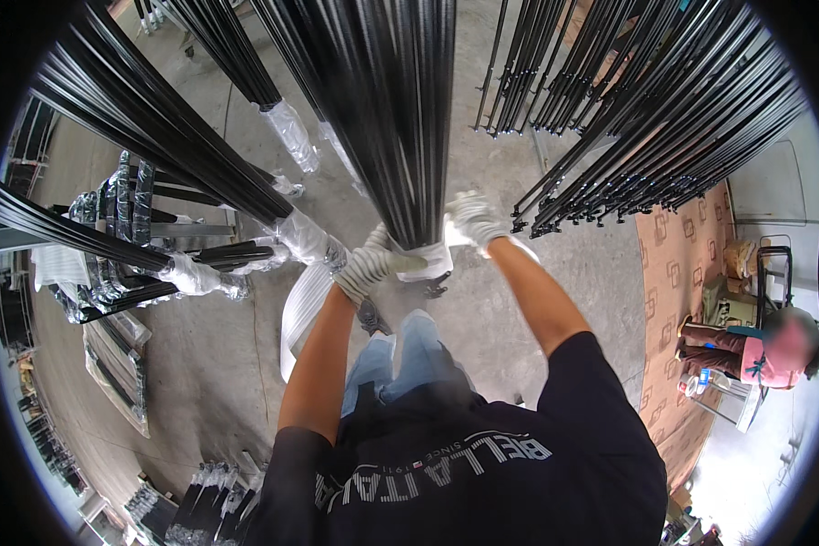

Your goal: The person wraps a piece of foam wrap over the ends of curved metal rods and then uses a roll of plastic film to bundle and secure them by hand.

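A thick bundle of long black metal tubes (400, 136) runs from the far edge toward me, its near end in front of my legs. White foam sheet (435, 258) is wrapped about that end. My left hand (370, 264), in a whitish knit glove, presses the foam against the left side and underside of the end, fingers closed on it. At the right side of the bundle my right hand (476, 218), gloved too, has curled fingers on another stretch of the sheet. A wide piece of white ribbed foam (302, 314) hangs or lies left of my legs.
Other black tube bundles (155, 127) with plastic-wrapped ends (305, 237) stick out at left. Many thin black rods (664, 155) hang or lean at right. A person (760, 355) is at the far right beside patterned brown sheeting (669, 300). Wrapped black parts (214, 500) stand lower left.
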### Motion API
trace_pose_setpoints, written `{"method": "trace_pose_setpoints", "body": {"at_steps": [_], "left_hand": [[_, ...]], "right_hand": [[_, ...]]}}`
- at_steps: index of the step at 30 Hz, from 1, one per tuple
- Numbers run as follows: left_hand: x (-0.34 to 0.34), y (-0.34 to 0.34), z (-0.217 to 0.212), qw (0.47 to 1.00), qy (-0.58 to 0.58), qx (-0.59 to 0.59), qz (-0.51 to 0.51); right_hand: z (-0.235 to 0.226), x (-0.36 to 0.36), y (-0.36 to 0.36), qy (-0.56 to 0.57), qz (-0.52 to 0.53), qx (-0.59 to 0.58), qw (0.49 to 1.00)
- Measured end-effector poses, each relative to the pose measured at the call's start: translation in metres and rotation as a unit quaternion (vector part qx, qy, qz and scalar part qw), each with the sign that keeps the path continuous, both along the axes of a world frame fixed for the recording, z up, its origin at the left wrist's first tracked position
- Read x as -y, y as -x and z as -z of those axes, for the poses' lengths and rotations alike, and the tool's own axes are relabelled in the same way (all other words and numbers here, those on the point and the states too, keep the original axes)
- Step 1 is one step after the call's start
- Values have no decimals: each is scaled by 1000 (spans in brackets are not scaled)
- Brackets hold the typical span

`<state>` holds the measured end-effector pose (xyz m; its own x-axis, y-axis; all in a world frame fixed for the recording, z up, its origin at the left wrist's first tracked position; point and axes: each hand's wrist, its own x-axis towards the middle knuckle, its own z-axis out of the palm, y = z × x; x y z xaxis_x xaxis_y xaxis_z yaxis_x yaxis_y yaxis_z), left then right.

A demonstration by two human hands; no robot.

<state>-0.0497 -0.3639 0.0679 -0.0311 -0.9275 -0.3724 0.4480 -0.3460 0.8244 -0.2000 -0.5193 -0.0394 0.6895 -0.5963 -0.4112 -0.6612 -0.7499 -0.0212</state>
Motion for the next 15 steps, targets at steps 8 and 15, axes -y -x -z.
{"method": "trace_pose_setpoints", "body": {"at_steps": [8, 15], "left_hand": [[-11, -16, 21, 860, 73, 502, 56], [-80, -63, 109, 995, 61, 80, -1]], "right_hand": [[23, -44, -73, -248, 15, 270, 930], [3, -81, -91, -545, 228, 436, 679]]}}
